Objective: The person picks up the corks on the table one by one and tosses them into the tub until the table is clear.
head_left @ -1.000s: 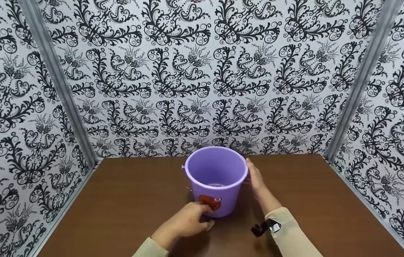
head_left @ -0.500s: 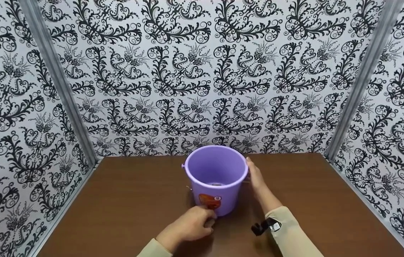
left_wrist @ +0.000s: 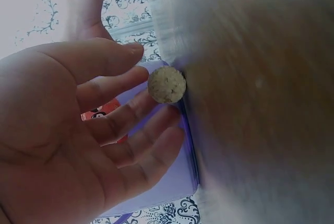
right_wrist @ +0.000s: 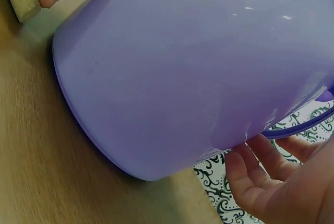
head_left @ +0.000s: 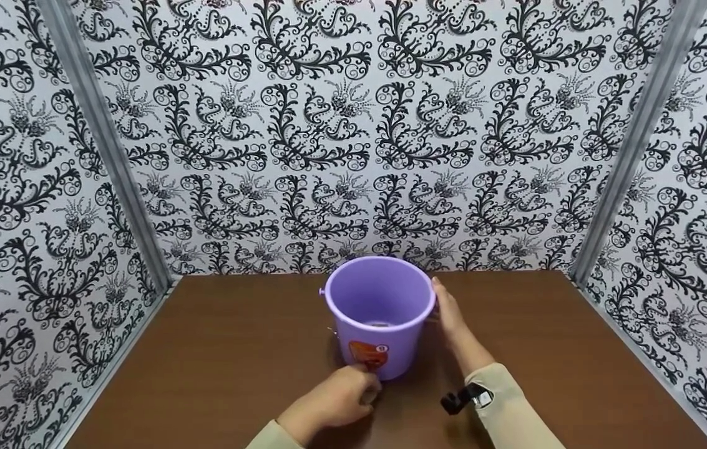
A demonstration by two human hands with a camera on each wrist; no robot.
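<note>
A purple bucket (head_left: 384, 349) stands upright on the brown table, with a red-orange sticker (head_left: 369, 355) on its near side. My left hand (head_left: 344, 399) is low before it, fingers loosely bent. At those fingertips in the left wrist view is the round, speckled end of a cork (left_wrist: 167, 84), close to the bucket's base; the thumb stays apart from it. The right wrist view shows the cork from the side, a left fingertip against it. My right hand (head_left: 450, 315) lies along the bucket's right side, fingertips (right_wrist: 240, 166) at the wall near the handle.
The bucket's purple handle (right_wrist: 302, 128) hangs down its side. Something small and pale (head_left: 380, 324) shows inside at the bottom. Behind the brown table (head_left: 234, 349) rises a wall (head_left: 353, 143) with a black-and-white scroll pattern, and grey posts (head_left: 103, 143) mark the corners.
My left hand has shifted a little right and toward me, its thumb and forefinger drawing closer together. The right hand and the bucket have stayed in place.
</note>
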